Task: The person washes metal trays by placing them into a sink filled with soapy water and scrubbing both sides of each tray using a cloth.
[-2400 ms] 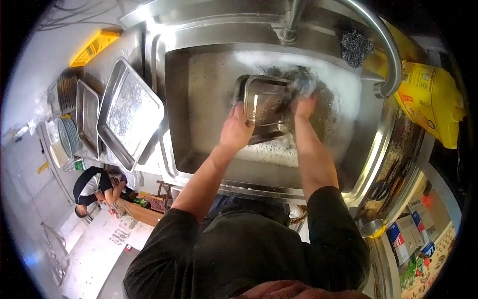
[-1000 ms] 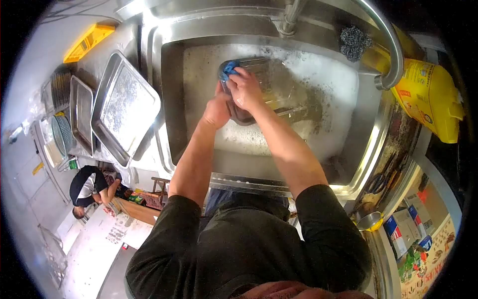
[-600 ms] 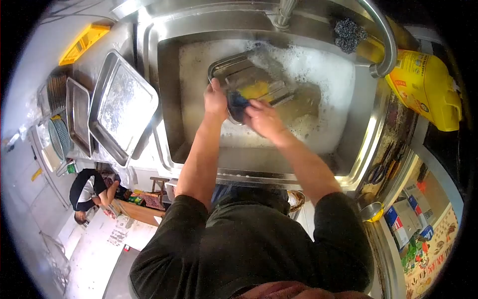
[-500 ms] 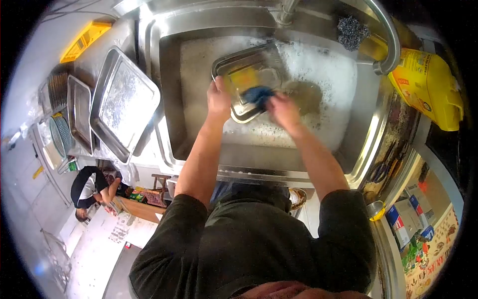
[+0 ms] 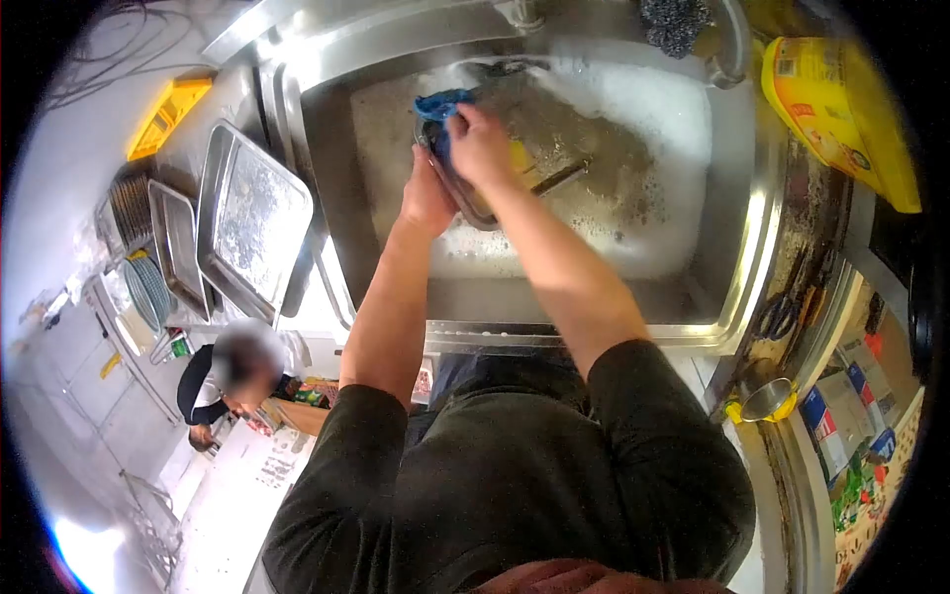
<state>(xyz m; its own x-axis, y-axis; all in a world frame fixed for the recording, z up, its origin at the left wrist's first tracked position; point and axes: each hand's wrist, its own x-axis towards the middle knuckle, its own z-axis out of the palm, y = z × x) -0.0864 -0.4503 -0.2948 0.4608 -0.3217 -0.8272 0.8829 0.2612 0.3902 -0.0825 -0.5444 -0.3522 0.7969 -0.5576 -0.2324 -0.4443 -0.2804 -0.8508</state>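
Observation:
My left hand grips the near-left rim of a metal tray, which is tilted in the soapy water of the sink. In my closed right hand is a blue cloth, pressed at the tray's upper left corner. My right forearm and hand hide much of the tray. A small yellow patch shows beside my right hand; whether it is an object or a reflection I cannot tell.
Metal trays lean left of the sink. At the upper right are a faucet, a steel wool scourer and a yellow jug. Another person bends over at the lower left. A metal cup hangs at right.
My right hand has moved the blue cloth up and left, from the tray's inside to its upper left corner. The tray has tipped more steeply. The head view has shifted slightly.

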